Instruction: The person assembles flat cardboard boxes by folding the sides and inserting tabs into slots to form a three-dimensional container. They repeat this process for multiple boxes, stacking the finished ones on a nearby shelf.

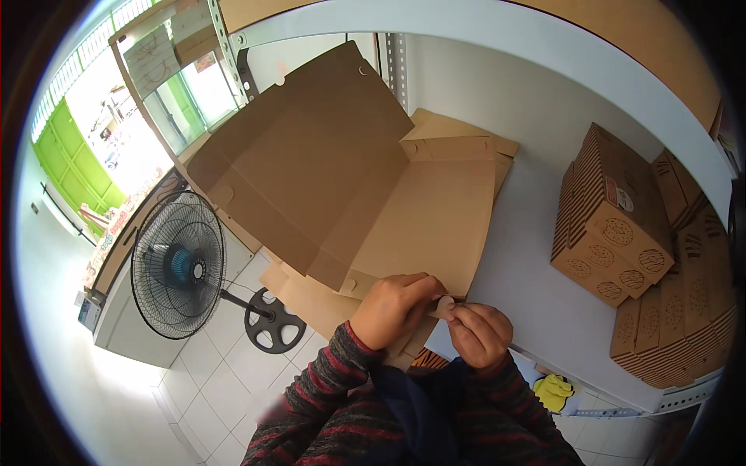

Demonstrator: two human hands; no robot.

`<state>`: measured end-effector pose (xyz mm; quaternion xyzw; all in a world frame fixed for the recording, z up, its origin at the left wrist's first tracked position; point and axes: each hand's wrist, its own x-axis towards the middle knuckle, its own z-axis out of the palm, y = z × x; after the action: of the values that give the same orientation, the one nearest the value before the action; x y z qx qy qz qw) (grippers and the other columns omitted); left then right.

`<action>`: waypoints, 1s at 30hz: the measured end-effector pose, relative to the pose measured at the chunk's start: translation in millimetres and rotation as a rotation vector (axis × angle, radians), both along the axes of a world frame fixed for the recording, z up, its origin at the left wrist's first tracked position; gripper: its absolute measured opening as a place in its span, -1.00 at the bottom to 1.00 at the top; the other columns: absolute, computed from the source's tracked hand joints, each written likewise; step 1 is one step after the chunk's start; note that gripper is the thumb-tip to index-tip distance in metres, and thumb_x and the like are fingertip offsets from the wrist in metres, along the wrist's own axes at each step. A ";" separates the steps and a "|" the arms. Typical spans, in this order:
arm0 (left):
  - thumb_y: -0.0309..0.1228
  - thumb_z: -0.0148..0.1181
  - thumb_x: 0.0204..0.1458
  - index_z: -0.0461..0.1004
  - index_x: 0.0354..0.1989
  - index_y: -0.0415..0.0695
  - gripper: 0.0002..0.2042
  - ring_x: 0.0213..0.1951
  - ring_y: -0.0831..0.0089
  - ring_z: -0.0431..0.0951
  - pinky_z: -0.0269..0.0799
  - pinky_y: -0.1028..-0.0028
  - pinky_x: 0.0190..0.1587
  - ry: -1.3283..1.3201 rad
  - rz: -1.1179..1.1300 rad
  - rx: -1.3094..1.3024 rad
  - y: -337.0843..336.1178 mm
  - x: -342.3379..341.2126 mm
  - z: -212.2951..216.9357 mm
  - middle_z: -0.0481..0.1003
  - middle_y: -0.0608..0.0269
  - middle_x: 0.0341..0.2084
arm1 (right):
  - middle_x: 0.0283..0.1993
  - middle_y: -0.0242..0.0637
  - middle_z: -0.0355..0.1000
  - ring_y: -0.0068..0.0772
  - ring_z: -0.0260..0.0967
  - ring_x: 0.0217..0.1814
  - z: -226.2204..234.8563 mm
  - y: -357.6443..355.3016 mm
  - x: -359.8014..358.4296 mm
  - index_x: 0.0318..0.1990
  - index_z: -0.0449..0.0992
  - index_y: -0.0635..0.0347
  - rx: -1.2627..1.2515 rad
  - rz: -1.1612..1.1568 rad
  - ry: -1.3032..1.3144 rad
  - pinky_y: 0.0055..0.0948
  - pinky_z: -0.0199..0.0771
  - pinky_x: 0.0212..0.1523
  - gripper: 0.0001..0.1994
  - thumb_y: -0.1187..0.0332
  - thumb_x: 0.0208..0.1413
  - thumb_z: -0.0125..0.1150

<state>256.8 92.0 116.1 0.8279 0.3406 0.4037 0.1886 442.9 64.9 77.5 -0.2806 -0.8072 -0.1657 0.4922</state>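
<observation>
A brown cardboard box [431, 221] lies partly folded on the shelf in front of me, its wide lid panel [311, 155] raised and leaning to the left. The back wall of the box stands up, with small slots along it. At the near right corner, my left hand [396, 307] is closed on the front edge of the cardboard. Beside it, my right hand [480, 330] pinches a small cardboard flap [444, 307] at that same corner. The fingers of both hands nearly meet there. More flat cardboard [311, 299] shows beneath the box.
Folded, printed boxes [614, 217] are stacked on the right of the grey shelf [528, 287]. A black standing fan [179, 264] is on the tiled floor to the left. A white metal shelf beam [482, 27] crosses above. A yellow cloth [553, 392] lies low, right of my arm.
</observation>
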 end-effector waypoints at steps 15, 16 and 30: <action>-0.62 0.13 -0.04 0.50 -0.26 -0.20 -0.84 -0.40 0.12 0.54 0.46 0.30 -0.32 0.031 -0.046 -0.018 3.4 0.6 -1.8 0.51 0.11 -0.46 | -0.27 -0.23 0.53 -0.34 0.52 -0.25 -2.3 -0.8 -1.1 -0.42 0.54 0.33 0.014 -0.017 0.046 -0.45 0.59 -0.32 -0.92 0.58 -0.11 0.31; -0.62 0.13 -0.03 0.50 -0.27 -0.20 -0.85 -0.40 0.11 0.54 0.46 0.30 -0.32 0.030 -0.048 -0.019 3.2 0.6 -1.8 0.51 0.11 -0.46 | -0.27 -0.23 0.53 -0.34 0.53 -0.26 -2.2 -1.0 -1.7 -0.42 0.54 0.33 0.010 -0.019 0.059 -0.45 0.58 -0.32 -0.92 0.58 -0.11 0.31; -0.57 0.17 -0.06 0.50 -0.19 -0.21 -0.78 -0.34 0.06 0.54 0.46 0.28 -0.28 0.026 -0.120 -0.075 -1.4 -4.8 2.9 0.52 0.04 -0.39 | -0.29 -0.27 0.51 -0.32 0.50 -0.30 -5.6 0.3 -3.0 -0.48 0.48 0.31 -0.033 -0.057 0.155 -0.44 0.53 -0.36 -0.88 0.61 -0.17 0.34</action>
<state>252.0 90.6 119.0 0.8444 0.3079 0.3675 0.2390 439.9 65.2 71.9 -0.3233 -0.7609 -0.1442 0.5438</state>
